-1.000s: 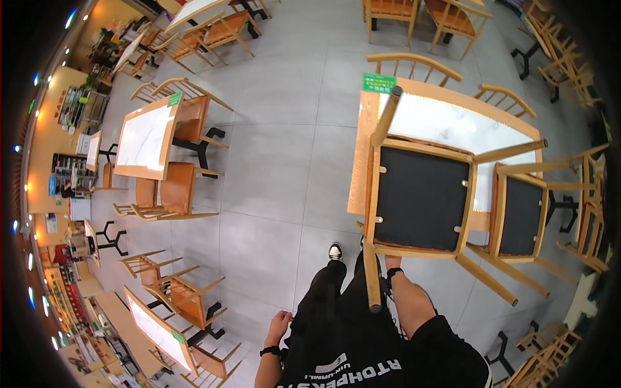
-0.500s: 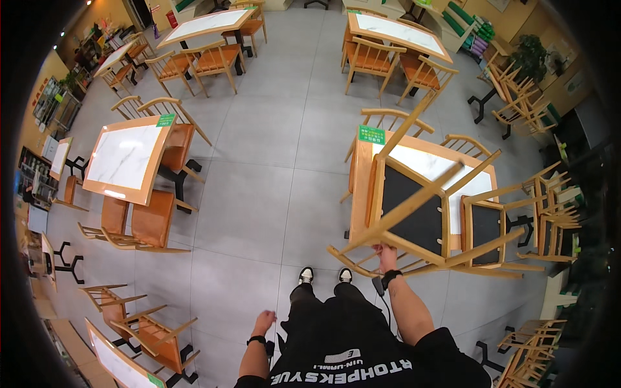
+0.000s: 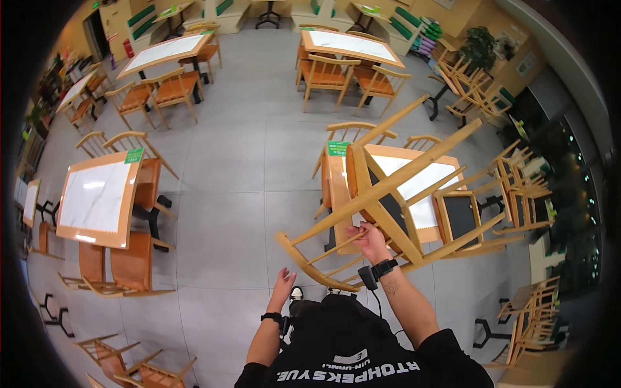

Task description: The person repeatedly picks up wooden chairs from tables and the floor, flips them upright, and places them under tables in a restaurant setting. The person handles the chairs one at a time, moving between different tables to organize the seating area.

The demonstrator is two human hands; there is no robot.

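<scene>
The tilted chair point(image 3: 388, 202) could knock the near right table point(image 3: 335, 184) if the right hand point(image 3: 370, 242), its grip unclear, slips while the left hand point(image 3: 282, 284), uncurled, holds nothing.

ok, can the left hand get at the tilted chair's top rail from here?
Probably yes: the left hand looks empty, and the top rail curves close beside it in view, with nothing visible between. Exact depth is hard to judge.

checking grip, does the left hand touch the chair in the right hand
Apart: the head view shows floor between the left hand and that chair.
</scene>
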